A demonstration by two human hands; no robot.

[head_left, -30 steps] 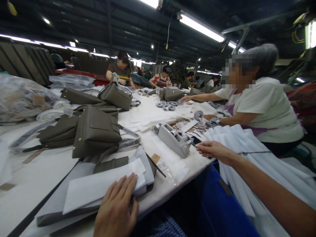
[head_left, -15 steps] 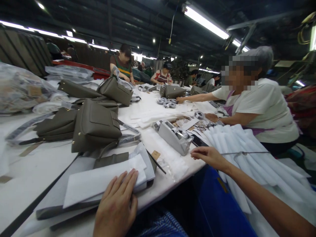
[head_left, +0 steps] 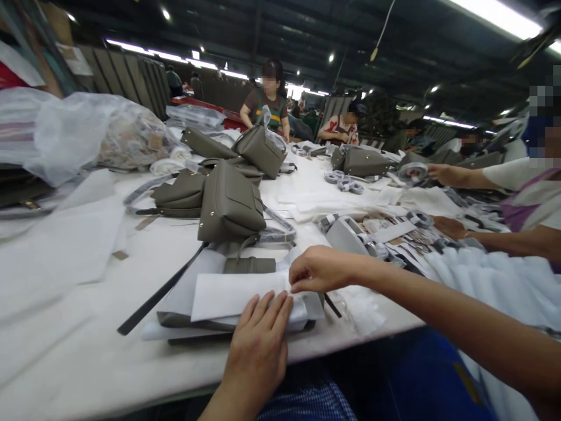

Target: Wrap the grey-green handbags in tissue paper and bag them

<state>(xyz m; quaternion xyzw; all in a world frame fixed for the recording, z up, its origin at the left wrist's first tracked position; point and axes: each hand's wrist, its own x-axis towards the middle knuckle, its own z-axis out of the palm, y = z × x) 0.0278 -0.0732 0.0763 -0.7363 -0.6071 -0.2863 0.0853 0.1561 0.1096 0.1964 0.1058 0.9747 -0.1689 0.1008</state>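
Note:
My left hand [head_left: 261,336] lies flat with fingers stretched over the right part of a folded white foam sheet [head_left: 225,295]. Beneath that sheet is a grey-green bag [head_left: 249,265], laid flat and partly wrapped in pale paper, with its dark strap [head_left: 160,292] trailing left. At the sheet's right end is my right hand [head_left: 316,270], its fingers curled and pinched together just above the left fingertips. Whatever the pinch holds is too small or hidden to tell. A grey tape dispenser [head_left: 344,237] stands beyond my right forearm.
Several grey-green handbags [head_left: 232,204] are heaped behind the wrapped one. At right, a co-worker's hand [head_left: 449,228] rests near tags and wrapped straps. White foam sheets [head_left: 486,275] are stacked at the table's right edge. Plastic bags [head_left: 131,126] pile up at left.
My right hand has moved left from beside the tape dispenser to the foam sheet's right end. My left hand stays on the sheet. The view has turned right to left, bringing more of the table's left side in.

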